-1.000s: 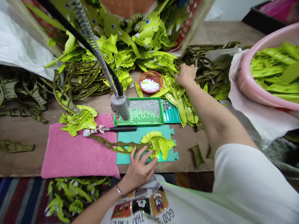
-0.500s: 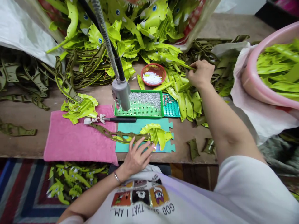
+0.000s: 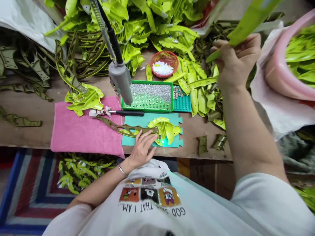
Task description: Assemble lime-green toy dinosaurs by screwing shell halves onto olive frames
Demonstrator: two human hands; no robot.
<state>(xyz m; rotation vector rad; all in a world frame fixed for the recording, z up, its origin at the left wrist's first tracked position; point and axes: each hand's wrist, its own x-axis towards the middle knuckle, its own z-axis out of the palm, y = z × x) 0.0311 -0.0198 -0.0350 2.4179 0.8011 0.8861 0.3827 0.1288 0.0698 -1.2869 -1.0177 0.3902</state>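
Note:
My right hand (image 3: 240,62) is raised at the upper right, its fingers closed on a long lime-green plastic piece (image 3: 253,23) that points up and away. My left hand (image 3: 142,149) lies with fingers stretched out, fingertips resting on a toy part. That part joins an olive plastic strip (image 3: 118,126) to a lime-green dinosaur-like head shell (image 3: 168,130), inner side up. It lies across the teal foam mat (image 3: 128,141) and the pink cloth (image 3: 86,137). A screwdriver-like tool with a black handle (image 3: 129,113) lies just beyond the strip.
A grey electric screwdriver (image 3: 120,82) hangs over the green tray (image 3: 147,107) of small screws. Behind stand a red basket (image 3: 163,54) of white pieces and heaps of lime-green shells (image 3: 140,19). A pink tub (image 3: 278,72) is at right; olive strips (image 3: 24,65) lie left.
My right hand has lifted away from the pile toward the upper right with the lime-green piece in it. The view has tilted slightly; my left hand stays on the toy part.

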